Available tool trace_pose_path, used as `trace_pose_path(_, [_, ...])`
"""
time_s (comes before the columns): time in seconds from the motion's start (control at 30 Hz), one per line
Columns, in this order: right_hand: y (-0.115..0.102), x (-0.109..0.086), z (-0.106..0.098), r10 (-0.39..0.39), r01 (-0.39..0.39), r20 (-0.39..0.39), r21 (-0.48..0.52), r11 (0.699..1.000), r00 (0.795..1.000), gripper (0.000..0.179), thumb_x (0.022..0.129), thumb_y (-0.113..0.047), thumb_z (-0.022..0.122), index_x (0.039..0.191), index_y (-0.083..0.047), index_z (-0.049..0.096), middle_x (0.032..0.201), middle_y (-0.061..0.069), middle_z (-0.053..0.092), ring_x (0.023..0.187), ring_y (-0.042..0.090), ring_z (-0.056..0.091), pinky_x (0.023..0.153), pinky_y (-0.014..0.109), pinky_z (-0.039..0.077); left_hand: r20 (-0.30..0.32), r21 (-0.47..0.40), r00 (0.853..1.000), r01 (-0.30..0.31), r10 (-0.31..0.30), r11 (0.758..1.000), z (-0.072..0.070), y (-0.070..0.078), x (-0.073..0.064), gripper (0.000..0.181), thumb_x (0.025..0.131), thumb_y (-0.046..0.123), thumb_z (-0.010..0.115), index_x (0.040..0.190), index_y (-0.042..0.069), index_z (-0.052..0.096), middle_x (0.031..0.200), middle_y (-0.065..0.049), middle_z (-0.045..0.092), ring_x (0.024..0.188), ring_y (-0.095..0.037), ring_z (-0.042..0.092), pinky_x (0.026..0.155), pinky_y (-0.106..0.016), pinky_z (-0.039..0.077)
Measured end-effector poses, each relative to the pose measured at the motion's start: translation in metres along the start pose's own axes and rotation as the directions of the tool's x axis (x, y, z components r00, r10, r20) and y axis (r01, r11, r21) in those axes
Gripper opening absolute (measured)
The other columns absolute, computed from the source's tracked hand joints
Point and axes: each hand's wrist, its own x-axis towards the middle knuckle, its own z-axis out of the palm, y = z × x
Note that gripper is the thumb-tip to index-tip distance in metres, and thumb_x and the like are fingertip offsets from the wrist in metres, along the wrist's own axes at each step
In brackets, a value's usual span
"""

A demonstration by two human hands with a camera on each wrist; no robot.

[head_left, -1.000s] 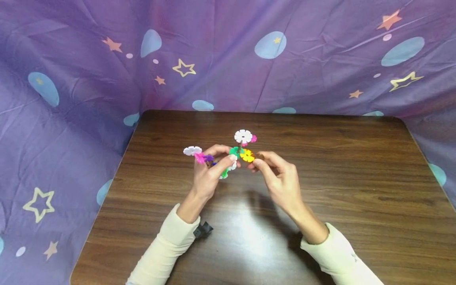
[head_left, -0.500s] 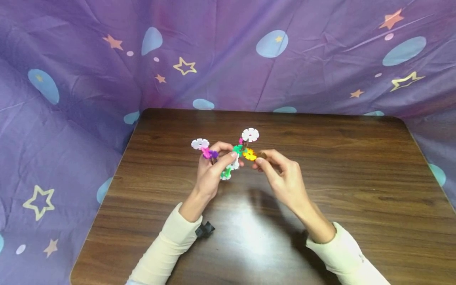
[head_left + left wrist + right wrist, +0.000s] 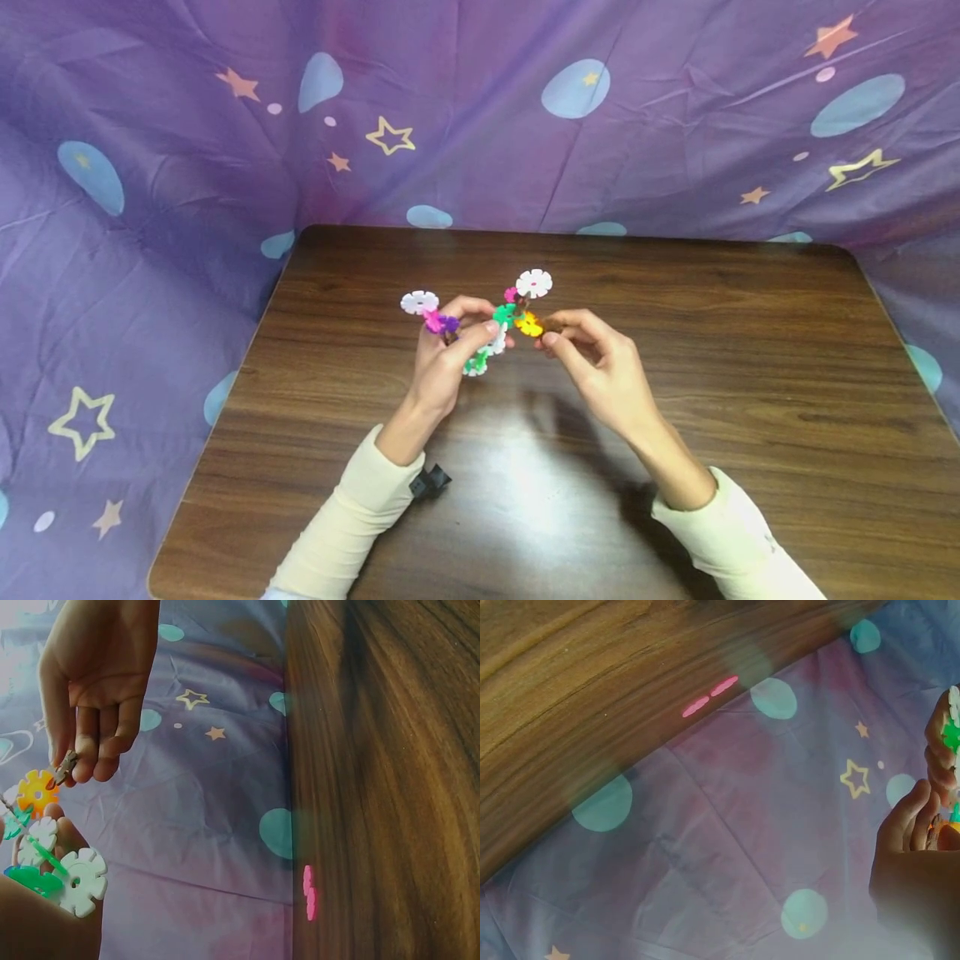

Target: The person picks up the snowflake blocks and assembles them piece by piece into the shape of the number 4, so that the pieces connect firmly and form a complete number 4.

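Several plastic snowflake discs are joined into a branching piece, held above the table in the head view. Its white disc (image 3: pixel 534 283) sticks up at the far end, with a green disc (image 3: pixel 505 316) and an orange disc (image 3: pixel 528 324) below. Another white disc (image 3: pixel 419 302) juts out on the left beside a pink one (image 3: pixel 432 321). My left hand (image 3: pixel 438 375) grips the piece around its middle, thumb on top, hiding part of it. Between thumb and fingers, my right hand (image 3: pixel 611 375) pinches a brown disc (image 3: pixel 66 766) at the edge of the orange one.
The dark wooden table (image 3: pixel 337 400) spreads beneath both hands. A purple curtain (image 3: pixel 480 125) with stars hangs behind and at the sides. By the left sleeve there is a small black object (image 3: pixel 431 482). Pink shapes (image 3: pixel 310 892) show near the table's edge in the wrist views.
Both hands have shifted slightly right and away with the joined discs. The piece has turned a little, its upper white disc moving right. Both grips stay the same.
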Motion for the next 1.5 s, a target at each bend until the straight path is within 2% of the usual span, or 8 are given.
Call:
trace_pose_path(0.3, [0.002,-0.002,-0.001,-0.018,0.019,0.013,-0.056,0.998,1.000,0.020,0.097,-0.006,0.070,0.117,-0.004,0.069,0.092,0.013,0.079,0.088,0.003,0.074,0.086,0.013,0.058,-0.017,-0.043,1.000,-0.011,0.010,0.999,0.002,-0.001,0.001,0.017,0.087,-0.001,0.066,0.098,0.011,0.068,0.085,-0.001,0.074,0.071,-0.016,0.075,0.070,-0.025,0.063])
trace_pose_path(0.7, [0.009,-0.003,-0.015,-0.004,0.007,0.028,-0.113,0.994,1.000,0.025,0.097,-0.012,0.071,0.122,-0.010,0.070,0.102,0.006,0.077,0.093,0.000,0.069,0.088,0.013,0.056,-0.055,-0.007,0.998,0.008,-0.008,1.000,0.003,0.001,0.001,0.014,0.086,0.002,0.069,0.096,0.011,0.069,0.085,0.001,0.075,0.071,-0.016,0.075,0.067,-0.024,0.062])
trace_pose_path(0.9, [0.010,-0.003,-0.013,-0.041,0.046,0.048,-0.121,0.992,0.998,0.016,0.097,-0.009,0.071,0.112,-0.008,0.073,0.089,0.004,0.077,0.082,0.005,0.071,0.077,0.013,0.057,-0.020,0.019,0.999,0.029,-0.028,0.999,0.003,0.000,0.001,0.012,0.087,-0.002,0.068,0.096,0.007,0.068,0.082,0.001,0.075,0.069,-0.014,0.074,0.067,-0.023,0.062])
trace_pose_path(1.07, [0.013,-0.007,-0.011,-0.012,0.020,0.091,-0.092,0.996,0.996,0.009,0.097,-0.008,0.070,0.104,-0.006,0.075,0.086,0.005,0.080,0.078,0.006,0.075,0.074,0.016,0.060,0.026,0.129,0.996,0.085,-0.089,0.988,0.003,0.008,0.007,0.015,0.088,0.001,0.070,0.101,-0.004,0.066,0.084,-0.003,0.073,0.072,-0.014,0.074,0.069,-0.024,0.062])
trace_pose_path(1.17, [0.016,-0.010,-0.008,0.015,-0.008,0.105,-0.069,0.998,0.994,0.009,0.097,-0.009,0.070,0.104,-0.005,0.074,0.088,0.005,0.081,0.079,0.008,0.076,0.076,0.019,0.062,0.078,0.245,0.988,0.112,-0.135,0.963,0.003,0.017,0.016,0.019,0.089,0.005,0.071,0.105,-0.004,0.067,0.087,-0.006,0.074,0.076,-0.024,0.075,0.072,-0.026,0.062])
trace_pose_path(1.27, [0.019,-0.011,-0.002,0.049,-0.050,0.101,0.011,0.999,0.994,0.009,0.098,-0.008,0.069,0.103,-0.002,0.073,0.089,0.012,0.080,0.079,0.013,0.078,0.076,0.023,0.064,0.133,0.376,0.972,0.131,-0.194,0.917,0.004,0.028,0.026,0.020,0.089,0.008,0.073,0.107,0.000,0.070,0.090,-0.010,0.075,0.081,-0.036,0.075,0.074,-0.028,0.061])
trace_pose_path(1.4, [0.024,-0.013,0.011,0.108,-0.125,0.089,0.206,0.971,0.990,0.012,0.100,-0.003,0.064,0.105,0.008,0.066,0.095,0.030,0.076,0.076,0.016,0.078,0.074,0.033,0.065,0.180,0.543,0.938,0.155,-0.295,0.825,0.007,0.043,0.042,0.018,0.091,0.014,0.074,0.106,0.005,0.071,0.088,-0.014,0.075,0.081,-0.038,0.073,0.069,-0.033,0.060])
trace_pose_path(1.5, [0.026,-0.014,0.022,0.150,-0.165,0.071,0.327,0.931,0.986,0.014,0.100,-0.001,0.062,0.106,0.011,0.062,0.098,0.034,0.074,0.074,0.016,0.078,0.073,0.039,0.066,0.203,0.670,0.919,0.122,-0.338,0.732,0.011,0.056,0.055,0.019,0.092,0.022,0.075,0.105,0.009,0.071,0.089,-0.010,0.074,0.081,-0.029,0.071,0.070,-0.034,0.059])
